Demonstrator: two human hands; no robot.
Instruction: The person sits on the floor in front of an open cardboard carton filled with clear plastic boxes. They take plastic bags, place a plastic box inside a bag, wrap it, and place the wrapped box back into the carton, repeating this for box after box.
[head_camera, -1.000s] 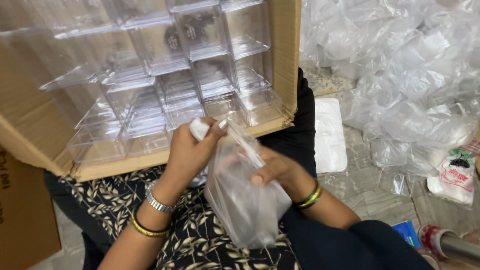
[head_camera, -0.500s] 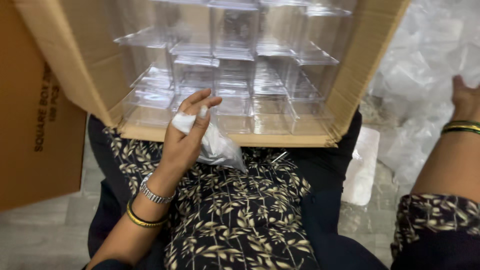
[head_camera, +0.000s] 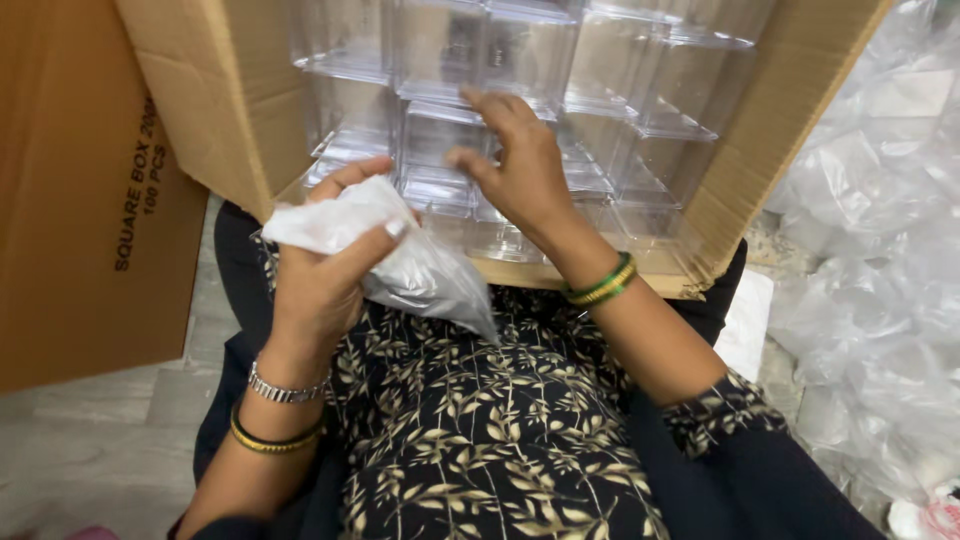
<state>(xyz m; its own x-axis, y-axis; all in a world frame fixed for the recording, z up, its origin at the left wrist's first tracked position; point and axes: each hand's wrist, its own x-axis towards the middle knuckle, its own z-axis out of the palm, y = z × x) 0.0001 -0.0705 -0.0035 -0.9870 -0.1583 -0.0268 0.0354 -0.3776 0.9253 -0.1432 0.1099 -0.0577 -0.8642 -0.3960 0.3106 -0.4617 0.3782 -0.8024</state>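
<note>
Looking down at our lap, we see our left hand (head_camera: 325, 275) closed around a crumpled clear bag (head_camera: 400, 262), thumb and fingers pinching its bunched top while the rest hangs loose toward our patterned dress (head_camera: 480, 430). The bag looks empty, though its folds hide part of the inside. Our right hand (head_camera: 520, 165) reaches into the carton (head_camera: 215, 110) tilted open toward us, fingers spread and resting on the clear boxes (head_camera: 450, 130) stacked in rows there; it touches one near the middle but has not closed on it, so it holds nothing as far as we can tell. We judge the work to be at an early stage of one round: a bag is in hand, a box is being picked out, and nothing has gone into the bag yet. The carton looks nearly full, so much seems left. To our right lies a heap of clear plastic (head_camera: 880, 250) on the floor; whether those are finished packs or spare bags we cannot tell. A second brown carton (head_camera: 80, 220) stands at our left.
</note>
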